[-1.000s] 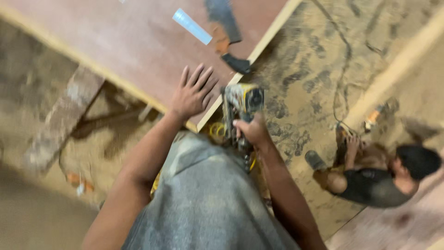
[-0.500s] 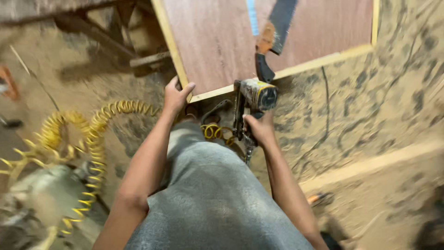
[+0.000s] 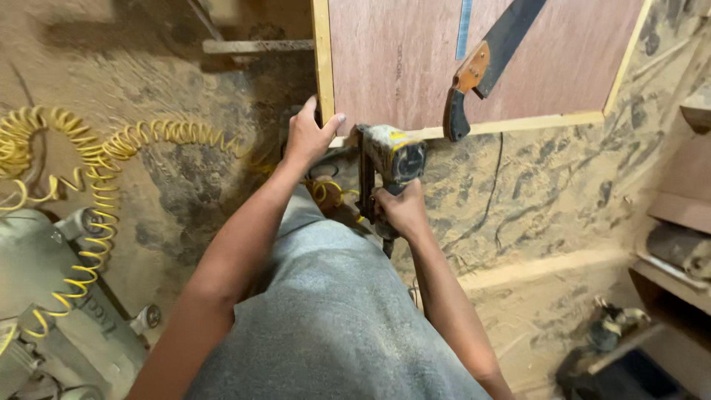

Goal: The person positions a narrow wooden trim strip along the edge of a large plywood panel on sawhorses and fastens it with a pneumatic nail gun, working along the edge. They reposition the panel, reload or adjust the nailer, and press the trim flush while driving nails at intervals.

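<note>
here the left hand (image 3: pixel 309 137) is gripping the corner of the plywood panel (image 3: pixel 474 67) where its pale wooden edge strip (image 3: pixel 323 67) meets, while the right hand (image 3: pixel 400 207) is closed tight around the nail gun (image 3: pixel 392 159), its nose sitting at the panel's near edge. judging from this, the nose is wanting to stay square to the strip, with the left fingers well aside of the firing line and the yellow coiled hose (image 3: pixel 89 192) trailing slack.

Single head view — steep downward, close over arms.
</note>
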